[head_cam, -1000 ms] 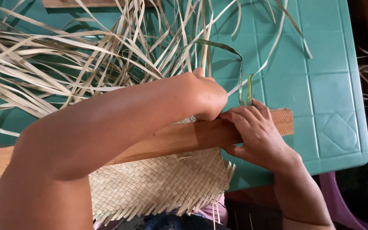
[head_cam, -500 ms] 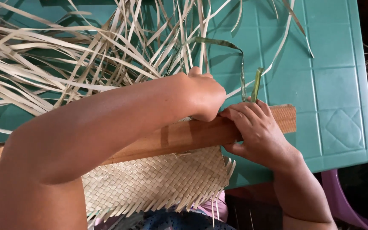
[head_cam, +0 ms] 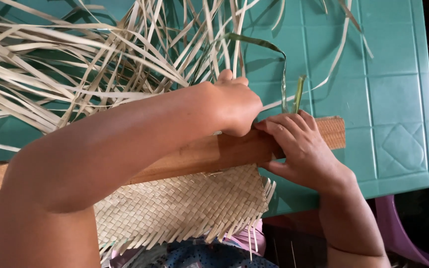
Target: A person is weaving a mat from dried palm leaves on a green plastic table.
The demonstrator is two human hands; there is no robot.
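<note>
the left hand (head_cam: pixel 237 101) reaches across from the near left, its forearm crossing over the wooden plank (head_cam: pixel 209 154) and much of the woven mat (head_cam: pixel 184 203). its fingers are curled down and tucked out of sight behind the knuckles, so whether they pinch a strip or only press down cannot be told. the right hand (head_cam: pixel 301 144) lies just to the right of it, the two hands touching at the fingertips. the right fingers (head_cam: pixel 286 124) are pressed together and laid flat over the far edge of the plank, and a green leaf strip (head_cam: pixel 299 94) stands up from between them, so they appear to grip its lower end.

the plank lies slantwise across the teal surface (head_cam: pixel 393 104), running from the near left edge up to the right, and it rests on the mat where the finished weave ends. the woven part of the mat spreads out on the near side of the plank, its fringed edge hanging over the near rim of the surface. on the far side of the plank the loose pale strips (head_cam: pixel 100 64) fan out to the left and far, lying tangled over one another. another green strip arches over from the fan toward the right hand. a purple seat (head_cam: pixel 408 233) shows at the near right, below the surface.
</note>
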